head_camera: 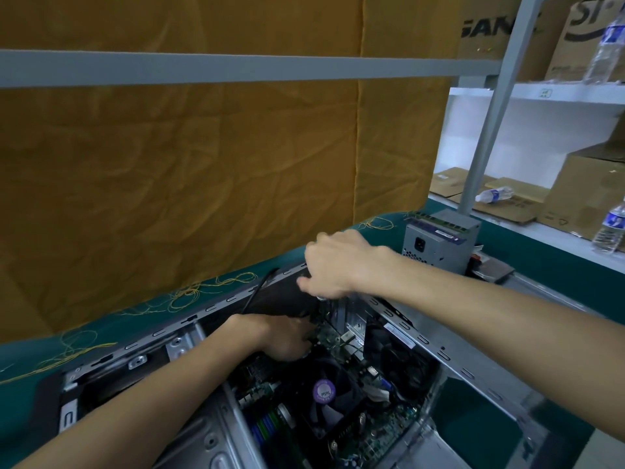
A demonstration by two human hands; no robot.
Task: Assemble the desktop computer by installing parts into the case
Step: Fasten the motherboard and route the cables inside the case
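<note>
Case (pixel 449 360) lay open on its side on the green table mat (pixel 507 252), directly below the head camera. Motherboard (pixel 338 431) sat inside with the CPU cooler fan (pixel 324 397) mounted on it; a rear fan (pixel 395 353) was in place by the back wall. Power supply (pixel 439 238) stood outside on the mat, beyond the case, so judged not yet installed. A dark flat part, likely an expansion card (pixel 280 296), was at the far side of the case, apparently mid-fitting.

Right hand (pixel 334 262) was curled over the card's upper edge, gripping or pressing; which, could not tell. Left hand (pixel 280 336) reached down to the board beside the card, fingers (pixel 304 336) bent, contents hidden.
</note>
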